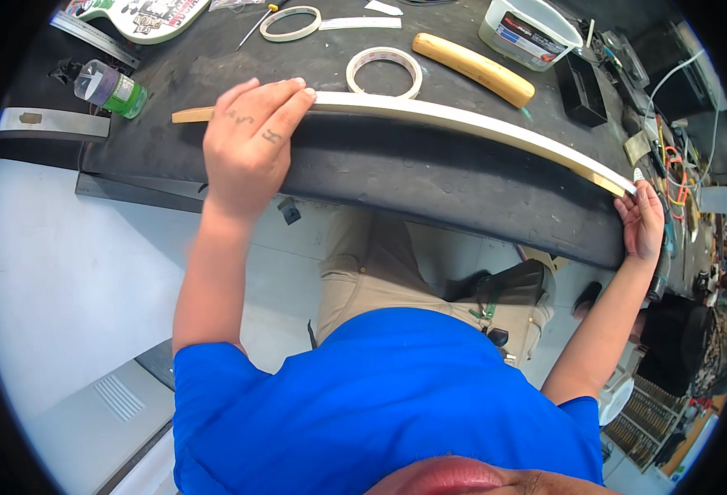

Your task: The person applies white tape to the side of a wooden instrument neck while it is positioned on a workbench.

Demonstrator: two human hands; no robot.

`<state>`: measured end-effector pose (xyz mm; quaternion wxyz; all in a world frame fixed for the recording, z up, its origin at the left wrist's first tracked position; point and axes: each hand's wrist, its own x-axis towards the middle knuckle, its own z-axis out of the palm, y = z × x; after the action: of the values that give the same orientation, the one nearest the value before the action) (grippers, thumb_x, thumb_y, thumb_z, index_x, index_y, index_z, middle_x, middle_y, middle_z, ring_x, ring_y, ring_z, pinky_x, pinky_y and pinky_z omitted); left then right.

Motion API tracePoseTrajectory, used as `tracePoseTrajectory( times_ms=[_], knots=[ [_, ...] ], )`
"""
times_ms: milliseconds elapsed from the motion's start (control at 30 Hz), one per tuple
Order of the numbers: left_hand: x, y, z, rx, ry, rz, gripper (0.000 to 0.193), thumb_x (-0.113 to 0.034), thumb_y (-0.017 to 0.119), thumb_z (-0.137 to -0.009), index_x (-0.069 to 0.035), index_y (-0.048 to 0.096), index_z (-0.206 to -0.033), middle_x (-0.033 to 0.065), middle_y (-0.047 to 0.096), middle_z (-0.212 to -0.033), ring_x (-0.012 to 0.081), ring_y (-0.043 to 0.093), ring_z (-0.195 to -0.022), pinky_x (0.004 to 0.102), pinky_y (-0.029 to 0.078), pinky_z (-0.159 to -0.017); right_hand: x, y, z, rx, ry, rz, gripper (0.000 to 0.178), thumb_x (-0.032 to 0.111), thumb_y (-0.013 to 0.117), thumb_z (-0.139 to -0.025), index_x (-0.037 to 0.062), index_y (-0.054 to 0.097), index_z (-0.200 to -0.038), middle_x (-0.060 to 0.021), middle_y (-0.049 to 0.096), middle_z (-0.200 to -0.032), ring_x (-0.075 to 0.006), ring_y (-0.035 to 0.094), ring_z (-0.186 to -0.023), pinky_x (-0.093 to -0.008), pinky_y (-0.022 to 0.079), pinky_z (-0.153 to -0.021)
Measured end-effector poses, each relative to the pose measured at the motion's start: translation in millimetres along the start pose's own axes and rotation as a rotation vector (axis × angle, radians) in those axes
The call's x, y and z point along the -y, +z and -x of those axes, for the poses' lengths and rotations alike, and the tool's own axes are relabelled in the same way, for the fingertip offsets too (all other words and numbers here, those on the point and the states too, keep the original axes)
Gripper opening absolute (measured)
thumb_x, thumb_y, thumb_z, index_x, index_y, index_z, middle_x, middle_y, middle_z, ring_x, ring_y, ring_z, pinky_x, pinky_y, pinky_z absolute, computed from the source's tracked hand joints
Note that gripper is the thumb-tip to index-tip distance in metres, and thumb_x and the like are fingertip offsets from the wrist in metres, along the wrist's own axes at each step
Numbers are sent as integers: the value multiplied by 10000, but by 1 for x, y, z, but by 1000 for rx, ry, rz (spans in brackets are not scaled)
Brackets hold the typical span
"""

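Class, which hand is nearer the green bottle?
Left: the left hand is right of the green bottle; the right hand is farther right, holding the strip.

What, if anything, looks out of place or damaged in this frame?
A small dark piece appears to lie on the floor near the workbench, perhaps dropped. The long strip looks curved, but the fisheye lens bends edges, so warping is unclear. No spill shows.

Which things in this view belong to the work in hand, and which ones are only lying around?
Work in hand:
- long white-faced wooden strip
- left hand, over it
- right hand, at its right end

Apparently lying around:
- nearer tape roll
- farther tape roll
- curved wooden block
- plastic tub
- green bottle
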<state>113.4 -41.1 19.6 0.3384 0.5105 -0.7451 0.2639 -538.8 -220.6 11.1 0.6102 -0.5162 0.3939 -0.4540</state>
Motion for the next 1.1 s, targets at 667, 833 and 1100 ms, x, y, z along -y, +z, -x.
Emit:
tracePoseTrajectory(
  times_ms=[667, 833, 1100],
  knots=[
    [-46, 14, 15, -94, -182, -212, 410, -21, 827, -799, -15, 809, -1208, 204, 586, -1561, 397, 586, -1305, 502, 513, -1104, -4, 5, 3, 4, -41, -14, 213, 192, 668, -1158, 27, 660, -1293, -128, 788, -1213, -223, 801, -1099, -378, 672, -960],
    [-42, 15, 24, -124, -202, -184, 457, 19, 806, -822, -9, 796, -1278, 198, 625, -1526, 377, 628, -1279, 478, 529, -1082, -10, 2, 4, 20, -80, -22, 214, 185, 663, -1159, 22, 659, -1297, -175, 788, -1272, -231, 801, -1115, -382, 670, -980],
    [-37, 17, 29, -100, -169, -190, 546, 15, 766, -849, 43, 742, -1394, 193, 654, -1584, 407, 627, -1379, 521, 524, -1145, -13, 4, 4, -18, -106, -7, 222, 194, 667, -1157, 19, 660, -1292, -204, 787, -1296, -241, 805, -1128, -382, 672, -983]
  ],
)
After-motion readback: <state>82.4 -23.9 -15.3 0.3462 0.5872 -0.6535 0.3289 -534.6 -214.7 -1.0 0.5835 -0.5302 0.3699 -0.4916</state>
